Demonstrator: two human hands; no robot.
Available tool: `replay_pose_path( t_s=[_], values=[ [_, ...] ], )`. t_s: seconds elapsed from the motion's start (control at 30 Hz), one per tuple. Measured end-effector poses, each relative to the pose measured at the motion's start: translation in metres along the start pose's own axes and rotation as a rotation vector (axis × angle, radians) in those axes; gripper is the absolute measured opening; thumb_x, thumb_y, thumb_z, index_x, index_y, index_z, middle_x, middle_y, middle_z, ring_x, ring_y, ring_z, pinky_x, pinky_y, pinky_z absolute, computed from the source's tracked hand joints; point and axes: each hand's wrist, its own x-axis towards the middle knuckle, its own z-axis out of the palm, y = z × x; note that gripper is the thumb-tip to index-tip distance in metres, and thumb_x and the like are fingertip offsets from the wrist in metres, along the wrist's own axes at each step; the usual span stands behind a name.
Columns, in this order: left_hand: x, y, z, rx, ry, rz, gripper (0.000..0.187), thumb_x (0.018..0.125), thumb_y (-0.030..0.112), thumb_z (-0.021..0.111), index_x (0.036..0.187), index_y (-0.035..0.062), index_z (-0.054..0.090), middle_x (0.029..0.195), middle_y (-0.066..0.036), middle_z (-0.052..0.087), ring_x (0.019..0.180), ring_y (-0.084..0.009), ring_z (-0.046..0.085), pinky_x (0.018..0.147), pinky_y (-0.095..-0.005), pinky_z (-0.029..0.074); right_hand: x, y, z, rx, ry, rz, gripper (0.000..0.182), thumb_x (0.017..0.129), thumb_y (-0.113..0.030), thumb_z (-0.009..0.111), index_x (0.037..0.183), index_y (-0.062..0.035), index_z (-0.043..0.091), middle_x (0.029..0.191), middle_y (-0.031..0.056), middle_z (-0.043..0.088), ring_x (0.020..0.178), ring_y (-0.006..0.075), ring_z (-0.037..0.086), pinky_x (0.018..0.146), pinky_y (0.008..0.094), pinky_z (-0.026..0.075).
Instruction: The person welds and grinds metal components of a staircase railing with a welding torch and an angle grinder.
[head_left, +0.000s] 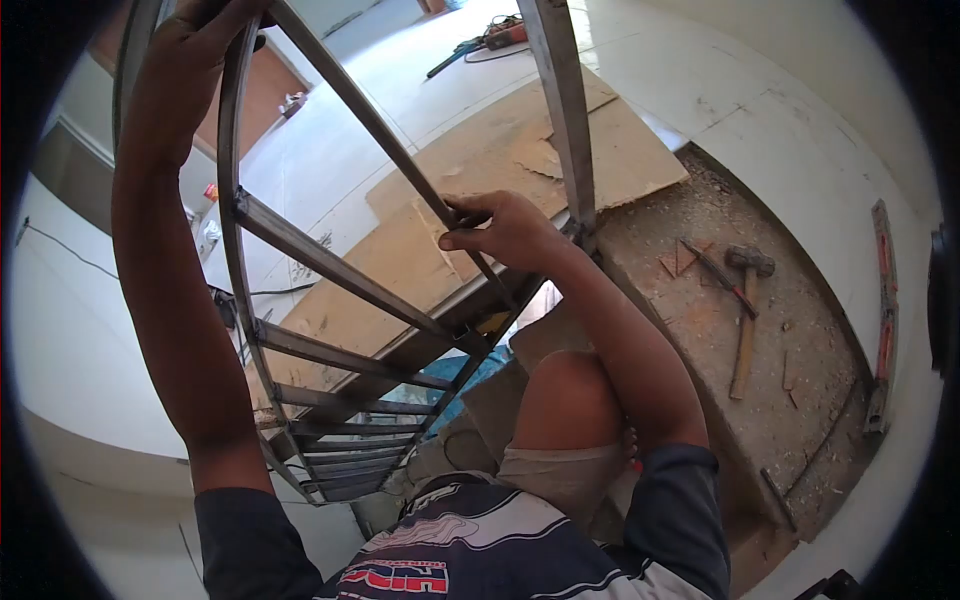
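A metal railing frame (330,270) with several crossbars slants down in front of me. At the upper left, my left hand (205,35) is closed round the frame near the top of a curved bar; the frame edge cuts off part of its fingers. My right hand (505,230) grips a long thin square metal bar (365,115), thumb and fingers on either side of it. This bar runs from the top of the frame down toward the lower rail. A thicker upright metal post (560,100) stands just beyond my right hand.
On the rough step at right lie a hammer (745,330) and a thin dark rod with red (720,278). A red spirit level (883,310) rests along the wall. Cardboard sheets (440,160) cover the floor; a power tool (500,35) lies farther back.
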Motion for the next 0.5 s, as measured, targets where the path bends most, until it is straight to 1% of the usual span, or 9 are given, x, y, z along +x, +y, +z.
replay_pose_path(
  t_s=[0.1,0.17,0.2,0.23,0.27,0.3,0.37,0.43,0.5],
  values=[
    [0.002,-0.008,0.0,0.049,0.022,-0.005,0.065,0.097,0.061,0.063,0.141,0.0132,0.064,0.128,-0.015,0.07,0.12,-0.0255,0.067,0.11,-0.0424,0.048,0.0,0.002,0.002,-0.01,0.01,-0.026,0.067,0.086,-0.031,0.086,0.143,-0.005,0.062,0.107,0.0119,0.077,0.102,0.0175,0.071,0.093,0.0315,0.054],
    [0.011,-0.029,-0.002,0.098,-0.017,0.196,0.055,0.102,0.053,0.061,0.141,0.0141,0.064,0.125,-0.013,0.071,0.115,-0.0231,0.069,0.106,-0.0398,0.05,-0.001,0.002,0.003,0.052,-0.016,0.047,0.067,0.086,-0.032,0.086,0.142,-0.0041,0.062,0.108,0.0108,0.077,0.103,0.0176,0.071,0.093,0.032,0.054],
    [0.009,-0.014,-0.001,0.061,-0.032,-0.003,0.048,0.104,0.045,0.061,0.141,0.0143,0.065,0.122,-0.012,0.073,0.109,-0.0209,0.069,0.103,-0.0393,0.051,-0.005,0.006,0.005,0.043,-0.01,0.061,0.067,0.086,-0.032,0.086,0.142,-0.0041,0.062,0.108,0.0108,0.077,0.103,0.0176,0.071,0.093,0.032,0.054],
    [0.001,0.016,0.007,0.044,-0.029,-0.001,0.048,0.104,0.045,0.061,0.141,0.0143,0.065,0.122,-0.012,0.073,0.109,-0.0209,0.069,0.103,-0.0393,0.051,-0.008,0.011,0.008,0.04,0.019,0.028,0.066,0.087,-0.031,0.086,0.143,-0.0042,0.062,0.108,0.0101,0.077,0.103,0.0172,0.071,0.093,0.0319,0.054],
    [-0.01,0.053,0.016,0.062,0.046,-0.063,0.038,0.105,0.041,0.061,0.123,0.0082,0.066,0.104,-0.009,0.067,0.095,-0.0185,0.063,0.092,-0.0368,0.05,-0.01,0.012,0.009,0.034,0.048,-0.009,0.065,0.088,-0.03,0.085,0.143,-0.0042,0.061,0.109,0.0093,0.077,0.103,0.0169,0.071,0.094,0.0319,0.054],
    [-0.017,0.073,0.02,0.08,0.118,-0.129,0.035,0.105,0.036,0.06,0.106,0.0021,0.068,0.086,-0.006,0.062,0.081,-0.0161,0.057,0.08,-0.0344,0.048,-0.012,0.011,0.005,0.02,0.054,-0.001,0.065,0.088,-0.03,0.085,0.143,-0.0042,0.061,0.109,0.0093,0.077,0.103,0.0169,0.071,0.094,0.0319,0.054],
    [-0.02,0.074,0.019,0.068,0.115,-0.131,0.039,0.105,0.038,0.06,0.103,0.0012,0.071,0.083,-0.008,0.064,0.078,-0.0179,0.057,0.079,-0.0362,0.047,-0.024,0.015,-0.007,0.015,0.245,-0.075,0.059,0.092,-0.028,0.082,0.142,-0.0034,0.062,0.11,0.0082,0.077,0.104,0.017,0.071,0.092,0.0317,0.056],
    [-0.022,0.072,0.018,0.087,0.142,-0.151,0.039,0.105,0.038,0.06,0.103,0.0008,0.072,0.08,-0.009,0.064,0.074,-0.019,0.058,0.078,-0.0368,0.048,-0.053,-0.008,-0.024,-0.022,0.436,-0.023,0.051,0.096,-0.027,0.077,0.138,-0.0033,0.064,0.109,0.0093,0.077,0.103,0.0177,0.072,0.089,0.0316,0.057],
    [-0.02,0.058,0.02,0.046,0.144,-0.08,0.04,0.105,0.039,0.06,0.103,0.0004,0.072,0.081,-0.01,0.065,0.074,-0.0196,0.059,0.078,-0.0375,0.049,-0.093,-0.006,-0.033,0.121,0.733,-0.015,0.041,0.097,-0.029,0.075,0.128,-0.0025,0.069,0.109,0.0094,0.076,0.101,0.017,0.072,0.086,0.0323,0.057]
  ],
)
